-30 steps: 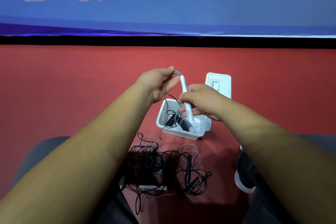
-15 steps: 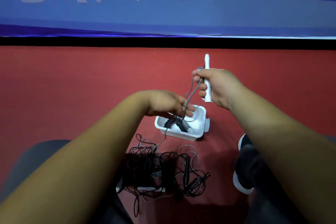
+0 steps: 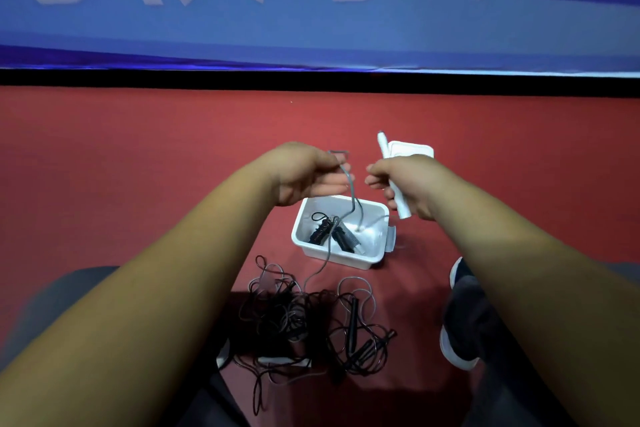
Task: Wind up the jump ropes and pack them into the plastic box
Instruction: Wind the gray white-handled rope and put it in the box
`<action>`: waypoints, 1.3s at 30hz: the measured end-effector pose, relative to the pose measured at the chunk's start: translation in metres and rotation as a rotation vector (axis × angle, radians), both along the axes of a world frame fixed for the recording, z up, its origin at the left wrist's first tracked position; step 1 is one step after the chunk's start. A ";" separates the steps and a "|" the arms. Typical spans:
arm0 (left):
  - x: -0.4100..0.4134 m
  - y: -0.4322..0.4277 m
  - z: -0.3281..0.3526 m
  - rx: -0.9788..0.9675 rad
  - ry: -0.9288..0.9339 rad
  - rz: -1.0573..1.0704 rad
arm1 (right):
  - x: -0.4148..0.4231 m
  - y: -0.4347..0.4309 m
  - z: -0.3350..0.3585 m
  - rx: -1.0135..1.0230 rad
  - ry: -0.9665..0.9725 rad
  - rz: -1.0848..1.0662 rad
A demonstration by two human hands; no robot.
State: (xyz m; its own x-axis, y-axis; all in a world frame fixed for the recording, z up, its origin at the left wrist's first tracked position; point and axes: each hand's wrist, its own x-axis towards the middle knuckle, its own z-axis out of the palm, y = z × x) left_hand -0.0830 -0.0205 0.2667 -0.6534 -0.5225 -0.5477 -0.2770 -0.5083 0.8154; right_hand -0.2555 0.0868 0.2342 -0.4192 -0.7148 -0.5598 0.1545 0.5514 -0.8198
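Left hand [image 3: 311,177]: held in the air just beyond the far left corner of the plastic box [image 3: 337,257], palm turned toward the other hand, fingers stretched out sideways with the thumb on top.
Left grip: narrow, thumb and fingers pinching the grey rope [image 3: 352,192], which makes a small bend above the thumb.
Left forearm: bare, running from the lower left corner up toward the box.
Right hand [image 3: 410,184]: in the air over the far right corner of the box, level with the left hand and close to it, not touching it.
Right grip: fingers curled round the white handle [image 3: 402,209]; the handle is tilted, one end rising past the knuckles and the other poking out below the palm.
Grey rope: drops from the left hand into the box, then crosses the near wall to the floor.
Plastic box: white and open, on the red floor [image 3: 138,166], with wound black ropes [image 3: 321,231] inside.
Lid [image 3: 414,149]: on the floor beyond the box, partly hidden by the right hand.
Tangle of ropes [image 3: 287,317]: loose on the floor, nearer the person than the box.
Shoe [image 3: 457,352]: to the near right of the box.
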 end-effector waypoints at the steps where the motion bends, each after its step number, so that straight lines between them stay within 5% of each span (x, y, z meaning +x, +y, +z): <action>1: -0.001 -0.002 0.003 0.041 0.040 0.055 | 0.004 0.000 -0.002 0.017 -0.027 0.019; 10: 0.007 -0.019 0.019 0.254 0.293 0.415 | 0.033 0.002 -0.004 -0.085 -0.229 0.096; 16: 0.018 -0.037 0.019 0.276 0.325 0.504 | 0.039 0.005 0.009 -0.242 -0.033 0.134; 22: 0.018 -0.027 0.006 0.020 -0.029 0.157 | 0.038 0.004 0.020 -0.340 0.055 0.043; 32: 0.018 -0.003 -0.016 -0.392 -0.351 -0.623 | 0.022 -0.002 0.029 -0.368 -0.273 -0.255; 35: 0.021 -0.003 -0.027 -0.523 -0.456 -0.638 | 0.012 -0.002 0.035 -0.415 -0.344 -0.326; 39: 0.023 -0.007 -0.029 -0.445 -0.425 -0.483 | 0.003 -0.002 0.034 -0.427 -0.304 -0.372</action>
State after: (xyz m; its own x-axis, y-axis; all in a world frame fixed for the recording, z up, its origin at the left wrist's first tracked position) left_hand -0.0601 -0.0271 0.2375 -0.6458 -0.4628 -0.6073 -0.7181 0.0980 0.6890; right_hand -0.2524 0.0849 0.2683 -0.5489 -0.7386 -0.3912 0.5329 0.0513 -0.8446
